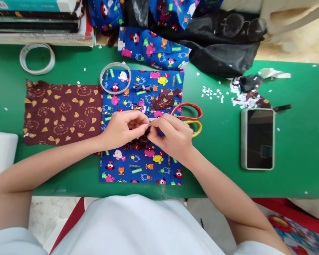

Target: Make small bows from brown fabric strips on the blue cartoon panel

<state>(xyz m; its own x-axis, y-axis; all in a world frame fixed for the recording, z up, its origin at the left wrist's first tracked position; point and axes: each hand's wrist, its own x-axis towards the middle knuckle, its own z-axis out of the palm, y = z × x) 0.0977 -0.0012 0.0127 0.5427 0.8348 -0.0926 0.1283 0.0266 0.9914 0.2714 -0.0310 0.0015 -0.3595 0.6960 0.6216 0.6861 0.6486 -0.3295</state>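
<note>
My left hand (123, 129) and my right hand (172, 134) meet over a blue cartoon-print cloth (140, 173) lying flat. Both are closed, thumbs and fingertips pinched close together; whatever they grip is too small and covered to make out. Dark brown cloth scraps (136, 144) show just below the fingers, and more brown strips (164, 100) lie above them. A small bunched blue piece (143, 88) sits near the tape ring (115, 93) on the cloth. Scissors with one red and one yellow handle (198, 128) lie partly under my right hand.
Left of the blue cloth is a brown leaf-print cloth (63, 113), with another tape ring (39, 72) above it. A phone (259, 141) and white paper bits (244, 101) lie to the right. Books (39, 38), folded blue fabric (154, 49), black fabric (225, 58) and glasses (234, 25) line the back.
</note>
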